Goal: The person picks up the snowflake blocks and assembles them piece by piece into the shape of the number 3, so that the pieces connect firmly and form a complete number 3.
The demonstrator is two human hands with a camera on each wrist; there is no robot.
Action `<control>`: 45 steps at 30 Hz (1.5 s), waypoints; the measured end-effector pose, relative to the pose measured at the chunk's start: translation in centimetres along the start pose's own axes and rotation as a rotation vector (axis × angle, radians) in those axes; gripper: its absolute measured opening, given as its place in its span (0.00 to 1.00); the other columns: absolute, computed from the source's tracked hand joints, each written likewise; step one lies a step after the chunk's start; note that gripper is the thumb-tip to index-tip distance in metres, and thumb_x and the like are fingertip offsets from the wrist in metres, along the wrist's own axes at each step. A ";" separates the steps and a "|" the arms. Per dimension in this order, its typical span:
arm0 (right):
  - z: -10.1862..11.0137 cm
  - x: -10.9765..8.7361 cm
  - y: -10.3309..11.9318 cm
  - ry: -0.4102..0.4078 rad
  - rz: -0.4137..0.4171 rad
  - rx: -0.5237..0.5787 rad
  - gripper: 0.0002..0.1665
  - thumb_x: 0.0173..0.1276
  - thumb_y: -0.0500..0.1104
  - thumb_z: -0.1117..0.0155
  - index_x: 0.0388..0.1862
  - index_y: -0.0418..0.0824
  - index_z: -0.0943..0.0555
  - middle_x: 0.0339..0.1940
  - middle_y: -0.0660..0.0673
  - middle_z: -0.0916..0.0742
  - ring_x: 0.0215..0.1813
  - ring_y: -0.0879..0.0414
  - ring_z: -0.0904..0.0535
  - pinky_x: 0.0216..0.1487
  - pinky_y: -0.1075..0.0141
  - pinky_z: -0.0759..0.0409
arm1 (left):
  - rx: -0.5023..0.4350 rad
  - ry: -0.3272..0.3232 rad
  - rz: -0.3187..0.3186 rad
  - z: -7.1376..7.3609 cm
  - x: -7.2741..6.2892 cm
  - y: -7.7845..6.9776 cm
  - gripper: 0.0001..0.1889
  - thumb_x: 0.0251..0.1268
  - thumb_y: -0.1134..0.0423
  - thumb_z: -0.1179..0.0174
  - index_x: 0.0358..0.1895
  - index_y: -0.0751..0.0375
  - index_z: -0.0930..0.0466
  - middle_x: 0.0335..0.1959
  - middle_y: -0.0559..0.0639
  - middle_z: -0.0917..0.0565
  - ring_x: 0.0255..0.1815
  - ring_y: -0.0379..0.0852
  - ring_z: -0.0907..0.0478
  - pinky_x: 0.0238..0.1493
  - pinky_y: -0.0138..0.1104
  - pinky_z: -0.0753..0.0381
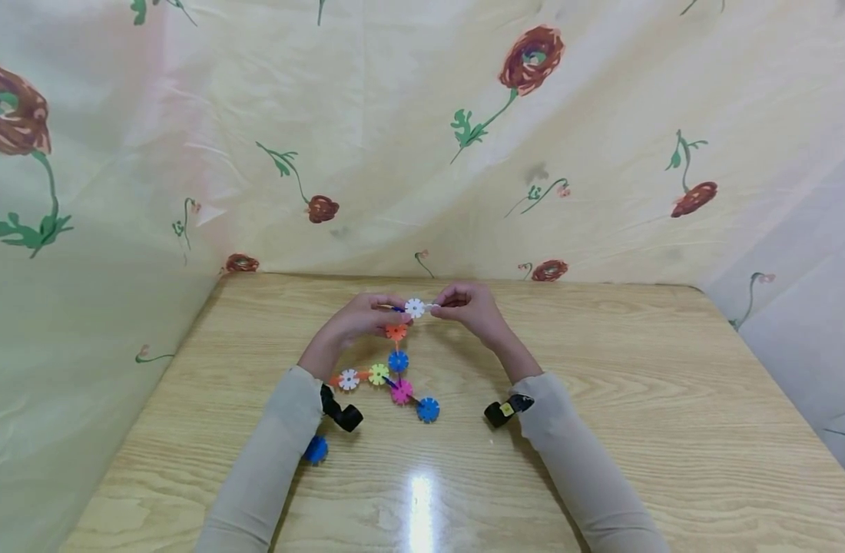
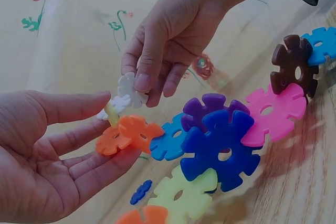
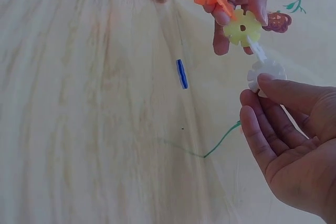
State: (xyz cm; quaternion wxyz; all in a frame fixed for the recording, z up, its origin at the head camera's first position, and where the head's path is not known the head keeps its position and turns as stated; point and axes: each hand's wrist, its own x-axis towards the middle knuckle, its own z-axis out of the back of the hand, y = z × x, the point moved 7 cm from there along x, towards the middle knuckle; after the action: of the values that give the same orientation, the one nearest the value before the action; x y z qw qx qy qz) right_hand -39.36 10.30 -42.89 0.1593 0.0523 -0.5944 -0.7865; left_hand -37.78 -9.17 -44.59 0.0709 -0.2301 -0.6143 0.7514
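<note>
Notched plastic discs are joined edge to edge in a branching chain. My left hand pinches a yellow disc between thumb and fingers, with its fingers also under an orange disc. Two white discs continue from the yellow one. My right hand pinches the end white disc between thumb and fingertips. From the orange disc the chain runs toward me through a blue disc and a pink disc. A dark blue disc and a pale yellow-green disc belong to a side branch.
The chain's lower part lies over the wood-grain table, ending in a blue disc. A white disc sits in the left branch. Another blue disc shows beside my left sleeve. Flowered cloth hangs behind the table.
</note>
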 end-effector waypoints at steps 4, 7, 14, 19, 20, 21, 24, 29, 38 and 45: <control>-0.1 0.0 -0.1 0.013 -0.009 0.005 0.09 0.64 0.33 0.26 0.40 0.29 0.15 0.35 0.47 0.12 0.36 0.60 0.16 0.42 0.69 0.14 | 0.020 0.013 0.016 -0.1 0.0 0.1 0.18 0.72 0.59 0.36 0.60 0.62 0.19 0.49 0.51 0.14 0.40 0.40 0.18 0.47 0.37 0.15; -0.3 0.0 -0.3 0.024 -0.020 0.003 0.08 0.64 0.32 0.26 0.40 0.30 0.15 0.34 0.48 0.12 0.36 0.61 0.15 0.42 0.68 0.14 | 0.033 0.021 0.034 -0.1 0.1 0.2 0.19 0.75 0.56 0.39 0.62 0.62 0.20 0.53 0.54 0.15 0.42 0.40 0.19 0.48 0.37 0.15; -0.7 0.0 0.1 0.047 0.001 -0.044 0.07 0.64 0.33 0.27 0.39 0.31 0.15 0.35 0.44 0.12 0.37 0.58 0.15 0.43 0.65 0.14 | 0.022 0.013 0.045 -0.2 0.2 0.4 0.18 0.77 0.54 0.42 0.59 0.64 0.20 0.47 0.49 0.17 0.39 0.39 0.22 0.43 0.33 0.16; -0.9 0.0 0.5 0.055 0.027 -0.095 0.07 0.65 0.35 0.26 0.39 0.32 0.14 0.38 0.38 0.11 0.38 0.55 0.15 0.41 0.68 0.15 | -0.021 0.002 0.029 -0.4 0.2 0.2 0.16 0.77 0.59 0.42 0.59 0.65 0.21 0.43 0.48 0.14 0.39 0.40 0.17 0.41 0.31 0.17; -1.0 0.0 0.6 0.058 0.032 -0.105 0.07 0.65 0.35 0.26 0.39 0.33 0.14 0.38 0.38 0.11 0.38 0.55 0.15 0.41 0.68 0.15 | -0.029 -0.003 0.026 -0.4 0.2 0.2 0.16 0.77 0.60 0.42 0.59 0.66 0.21 0.42 0.48 0.13 0.39 0.40 0.16 0.40 0.31 0.17; -1.0 0.0 0.7 0.061 0.036 -0.115 0.07 0.65 0.36 0.26 0.39 0.33 0.13 0.38 0.38 0.11 0.38 0.55 0.15 0.41 0.68 0.15 | -0.034 -0.009 0.022 -0.4 0.2 0.1 0.15 0.76 0.61 0.41 0.58 0.66 0.21 0.41 0.48 0.12 0.39 0.41 0.16 0.40 0.31 0.17; -1.2 -0.1 1.0 0.068 0.046 -0.137 0.06 0.66 0.36 0.27 0.38 0.35 0.13 0.38 0.39 0.11 0.39 0.55 0.15 0.41 0.68 0.15 | -0.042 -0.042 0.021 -0.2 0.2 -0.1 0.12 0.75 0.62 0.39 0.54 0.65 0.19 0.36 0.46 0.11 0.38 0.43 0.16 0.39 0.31 0.17; -1.2 -0.2 1.6 0.077 0.075 -0.168 0.04 0.67 0.37 0.27 0.38 0.36 0.12 0.38 0.40 0.10 0.39 0.54 0.16 0.41 0.68 0.15 | -0.054 -0.072 0.011 0.0 0.2 -0.2 0.12 0.72 0.62 0.36 0.53 0.62 0.17 0.36 0.45 0.11 0.40 0.47 0.15 0.37 0.32 0.17; -1.2 -0.4 2.3 0.077 0.118 -0.164 0.02 0.65 0.34 0.27 0.36 0.35 0.11 0.37 0.37 0.10 0.37 0.50 0.15 0.39 0.70 0.16 | -0.054 -0.066 -0.012 -0.3 0.2 -0.3 0.14 0.71 0.64 0.36 0.56 0.64 0.18 0.38 0.46 0.12 0.43 0.51 0.15 0.38 0.32 0.15; -1.5 -0.4 2.5 0.046 0.153 -0.142 0.03 0.64 0.31 0.27 0.36 0.31 0.11 0.37 0.33 0.10 0.36 0.49 0.13 0.37 0.73 0.16 | -0.062 -0.092 -0.031 -0.1 0.2 -0.4 0.11 0.70 0.66 0.36 0.52 0.66 0.17 0.34 0.45 0.12 0.42 0.50 0.15 0.37 0.32 0.15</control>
State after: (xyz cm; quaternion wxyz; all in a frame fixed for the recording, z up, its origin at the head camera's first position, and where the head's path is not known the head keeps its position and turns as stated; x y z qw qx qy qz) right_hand -38.14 8.41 -40.96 0.2358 0.0135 -0.5354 -0.8109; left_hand -37.96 -8.89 -44.23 0.0468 -0.1879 -0.6433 0.7407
